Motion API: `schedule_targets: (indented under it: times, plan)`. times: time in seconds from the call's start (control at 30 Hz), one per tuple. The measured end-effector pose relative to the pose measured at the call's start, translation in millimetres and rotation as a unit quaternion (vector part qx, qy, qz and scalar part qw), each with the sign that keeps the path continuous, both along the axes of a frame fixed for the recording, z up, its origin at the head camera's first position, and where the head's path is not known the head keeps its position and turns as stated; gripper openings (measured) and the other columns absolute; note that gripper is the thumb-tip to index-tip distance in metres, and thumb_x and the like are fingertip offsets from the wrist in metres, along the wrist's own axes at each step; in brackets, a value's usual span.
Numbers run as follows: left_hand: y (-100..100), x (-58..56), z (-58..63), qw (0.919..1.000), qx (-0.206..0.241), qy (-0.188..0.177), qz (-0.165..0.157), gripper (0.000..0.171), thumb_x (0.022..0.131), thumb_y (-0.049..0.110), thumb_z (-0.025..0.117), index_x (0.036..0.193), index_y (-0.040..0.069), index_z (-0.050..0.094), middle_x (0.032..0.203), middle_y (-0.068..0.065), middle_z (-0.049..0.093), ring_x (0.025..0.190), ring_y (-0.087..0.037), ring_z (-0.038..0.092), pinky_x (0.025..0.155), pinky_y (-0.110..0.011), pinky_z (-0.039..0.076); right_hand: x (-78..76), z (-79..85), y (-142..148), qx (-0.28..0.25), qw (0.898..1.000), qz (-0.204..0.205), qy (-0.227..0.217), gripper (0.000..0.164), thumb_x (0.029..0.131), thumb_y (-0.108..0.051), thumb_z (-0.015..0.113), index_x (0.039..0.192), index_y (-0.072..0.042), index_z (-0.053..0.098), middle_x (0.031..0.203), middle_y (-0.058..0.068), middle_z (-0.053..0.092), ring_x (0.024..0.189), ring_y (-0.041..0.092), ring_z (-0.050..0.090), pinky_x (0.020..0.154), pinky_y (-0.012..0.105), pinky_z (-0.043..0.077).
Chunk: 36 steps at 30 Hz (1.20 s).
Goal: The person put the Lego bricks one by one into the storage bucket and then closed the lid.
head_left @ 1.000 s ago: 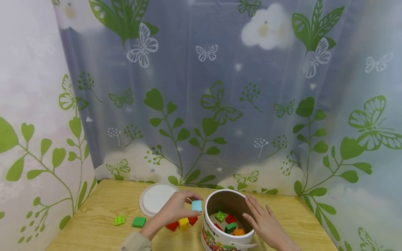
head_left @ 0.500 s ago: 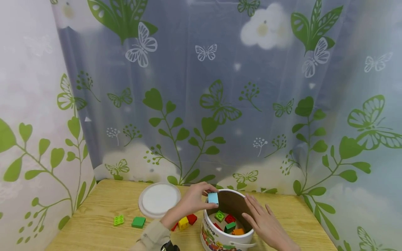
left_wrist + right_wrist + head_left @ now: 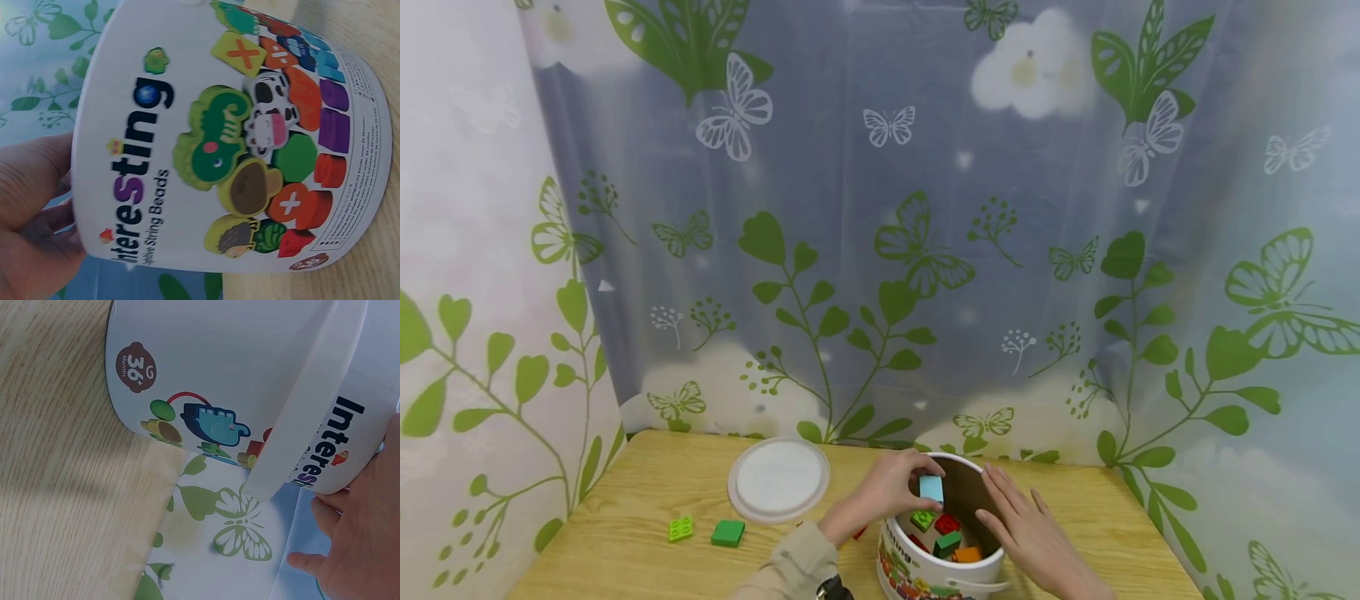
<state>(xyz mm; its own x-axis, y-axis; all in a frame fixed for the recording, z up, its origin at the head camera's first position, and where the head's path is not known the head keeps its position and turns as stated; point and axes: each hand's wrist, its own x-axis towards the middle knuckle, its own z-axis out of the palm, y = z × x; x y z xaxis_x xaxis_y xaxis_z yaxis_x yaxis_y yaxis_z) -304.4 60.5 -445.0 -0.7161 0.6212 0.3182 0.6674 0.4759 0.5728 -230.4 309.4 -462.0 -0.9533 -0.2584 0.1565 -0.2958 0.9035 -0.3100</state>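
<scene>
My left hand [image 3: 891, 486] pinches a light blue toy block [image 3: 931, 489] between thumb and fingers, above the mouth of a white printed bucket [image 3: 917, 575]. The left wrist view shows that hand [image 3: 34, 219] at the bucket's rim; the block is hidden there. With fingers straight, my right hand [image 3: 1030, 529] rests against the bucket's right rim. Inside the bucket lie several blocks, among them a light green block [image 3: 922, 520], a red block [image 3: 947, 524], a dark green block [image 3: 947, 545] and an orange block [image 3: 967, 555].
A round white lid [image 3: 779, 480] lies on the wooden table [image 3: 625, 517] left of the bucket. Further left are a light green block [image 3: 681, 528] and a green block [image 3: 727, 533]. A red block [image 3: 860, 533] peeks out beside my left wrist. A patterned curtain [image 3: 850, 333] stands behind.
My left hand has carried the light blue block rightward, from left of the bucket to over its opening. Its forearm now covers the yellow block on the table. My right hand has stayed at the rim.
</scene>
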Motion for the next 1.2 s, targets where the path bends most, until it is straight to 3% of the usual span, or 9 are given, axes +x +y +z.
schedule_targets:
  times: [0.27,0.47,0.63,0.8,1.03,1.2]
  plan:
    - [6,2.0,-5.0,0.9998,-0.018,0.007,-0.003,0.039,0.080,0.022,0.088,0.114,0.012,0.074,0.112,0.000,0.070,0.097,-0.008,0.064,0.080,-0.018,0.053,1.8,3.4,-1,0.005,1.000,-0.001,-0.004,0.063,0.108,-0.043,0.044,0.160,-0.010,0.031,0.165,0.011,0.028,0.151,0.034,0.027,0.116,0.072,0.019]
    - [7,3.7,-4.6,0.9998,-0.017,0.007,-0.002,0.041,0.082,0.023,0.087,0.119,0.011,0.072,0.115,0.000,0.069,0.104,-0.016,0.065,0.087,-0.024,0.054,1.8,2.8,-1,0.001,1.000,-0.001,0.003,0.063,0.108,-0.044,0.044,0.159,-0.010,0.033,0.165,0.011,0.029,0.151,0.034,0.028,0.115,0.072,0.020]
    - [5,1.6,-6.8,0.9994,0.034,-0.009,-0.002,0.033,0.090,0.024,0.080,0.119,0.009,0.072,0.114,-0.003,0.071,0.102,-0.018,0.066,0.088,-0.025,0.055,1.1,1.7,0,0.004,1.000,0.001,0.000,0.064,0.108,-0.045,0.043,0.160,-0.010,0.032,0.165,0.011,0.028,0.151,0.033,0.027,0.116,0.071,0.020]
    - [-3,1.6,-3.7,0.9952,0.098,0.001,0.000,0.027,0.095,0.021,0.074,0.118,0.008,0.072,0.113,-0.005,0.072,0.103,-0.022,0.068,0.089,-0.030,0.058,1.4,1.7,-1,0.005,1.000,-0.003,-0.003,0.064,0.108,-0.045,0.043,0.160,-0.010,0.032,0.165,0.012,0.028,0.151,0.034,0.027,0.116,0.071,0.019]
    - [-28,5.2,2.2,0.9873,0.157,-0.026,0.004,0.029,0.098,0.023,0.069,0.122,0.006,0.070,0.118,-0.008,0.071,0.108,-0.028,0.068,0.091,-0.042,0.058,0.1,-0.6,-2,0.004,1.000,-0.007,0.000,0.063,0.108,-0.044,0.045,0.159,-0.010,0.033,0.165,0.012,0.029,0.151,0.034,0.028,0.117,0.071,0.018]
    - [-52,4.4,1.4,0.9838,0.174,-0.035,0.029,0.030,0.097,0.026,0.070,0.124,0.013,0.070,0.121,-0.004,0.071,0.112,-0.025,0.066,0.096,-0.045,0.056,-0.3,-0.5,-1,0.004,1.000,-0.004,-0.002,0.063,0.108,-0.044,0.044,0.159,-0.010,0.032,0.165,0.012,0.029,0.151,0.034,0.027,0.117,0.071,0.018]
